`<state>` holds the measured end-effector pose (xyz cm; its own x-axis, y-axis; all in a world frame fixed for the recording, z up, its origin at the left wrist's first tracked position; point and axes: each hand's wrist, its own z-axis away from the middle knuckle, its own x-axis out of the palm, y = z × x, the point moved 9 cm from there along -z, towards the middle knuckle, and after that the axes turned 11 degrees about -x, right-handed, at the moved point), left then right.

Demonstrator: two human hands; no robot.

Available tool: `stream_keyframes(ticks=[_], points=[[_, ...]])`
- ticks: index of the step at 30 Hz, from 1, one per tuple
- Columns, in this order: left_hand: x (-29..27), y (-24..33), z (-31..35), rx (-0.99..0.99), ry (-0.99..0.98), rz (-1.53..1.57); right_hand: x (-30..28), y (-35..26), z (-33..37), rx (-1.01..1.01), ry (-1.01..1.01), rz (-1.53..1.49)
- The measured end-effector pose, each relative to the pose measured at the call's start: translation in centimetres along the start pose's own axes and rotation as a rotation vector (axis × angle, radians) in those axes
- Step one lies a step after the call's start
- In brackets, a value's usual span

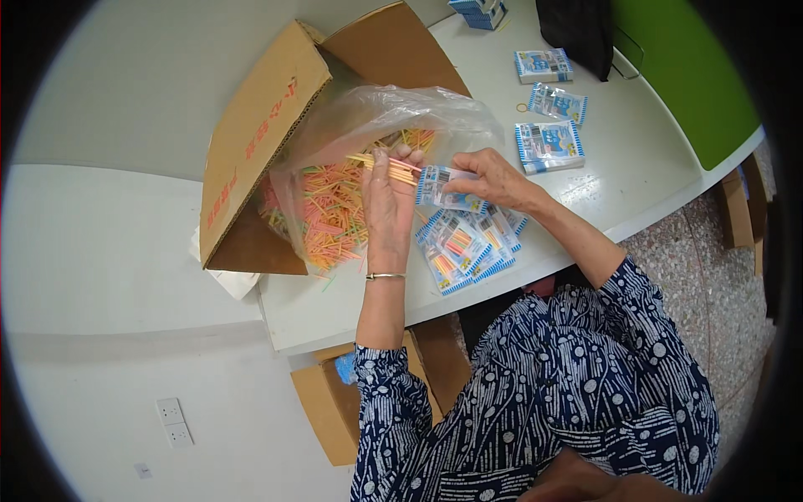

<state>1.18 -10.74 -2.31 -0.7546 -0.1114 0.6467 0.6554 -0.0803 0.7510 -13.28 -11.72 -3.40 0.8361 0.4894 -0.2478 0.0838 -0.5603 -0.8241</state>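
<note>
My left hand [386, 197], with a bracelet at its wrist, is closed around a small bundle of thin yellow and pink plastic sticks [403, 172]. My right hand [495, 177] pinches a small clear packet with blue-and-white print [435, 186]. One end of the packet meets the ends of the sticks; whether any are inside it I cannot tell. Just left of my left hand, a mass of pink, orange, yellow and green sticks [328, 209] lies in a clear plastic liner bag [376, 102]. Several packets with sticks in them [458, 243] lie overlapping below my right hand.
An open cardboard box [259, 142] holds the liner bag on the white table [314, 314]. Flat packet stacks [548, 144] lie at the right, near a rubber band [521, 107]. A black bag [577, 33] lies at the far edge. Another cardboard box [322, 410] is below the table.
</note>
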Motion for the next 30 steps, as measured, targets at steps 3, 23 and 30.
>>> stream_keyframes(ticks=[3, 23, 30], points=[[-0.2, -0.7, 0.2, -0.032, 0.031, -0.019, 0.2, -0.2, -0.1, -0.092, -0.04, 0.145], [2.5, -0.1, 2.2, -0.042, -0.007, -0.352, 0.5, 2.6, 1.4, 0.128, -0.167, -0.319], [5.0, -0.7, 2.5, -0.005, -0.029, -0.537, 0.9, 2.5, 1.6, 0.172, -0.219, -0.359]])
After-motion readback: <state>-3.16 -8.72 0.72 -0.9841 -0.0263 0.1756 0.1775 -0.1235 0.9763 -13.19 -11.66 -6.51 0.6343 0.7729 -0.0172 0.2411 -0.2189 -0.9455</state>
